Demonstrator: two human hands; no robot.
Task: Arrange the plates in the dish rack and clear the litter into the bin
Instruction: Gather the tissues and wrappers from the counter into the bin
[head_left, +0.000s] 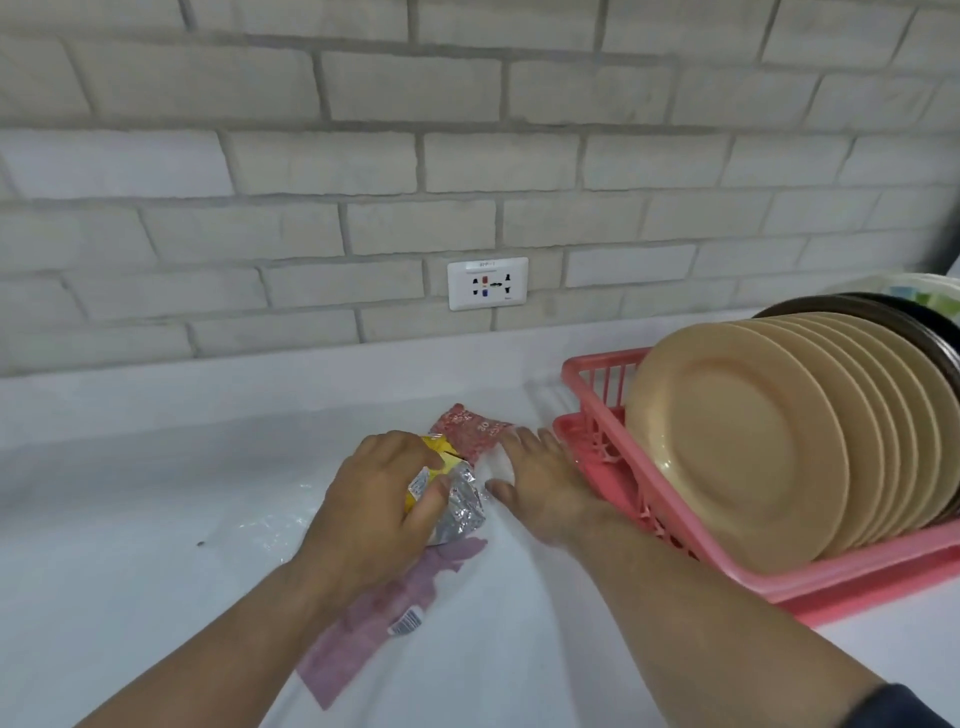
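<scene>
The left hand (374, 504) is curled around a crumpled yellow and silver wrapper (460, 506) and holds it tight, just above the white counter (130, 545). The right hand (543, 483) lies flat beside it with straight, spread fingers and holds nothing. A red wrapper (467, 428) lies just past the fingertips of both hands. A purple wrapper (363, 634) lies flat under the left wrist. Right next to the right hand sits the pink dish rack (597, 470). The tan plates (727, 447) stand on edge in it in a row, with dark plates (930, 332) behind them. A socket (487, 283) is on the wall, far past both hands.
</scene>
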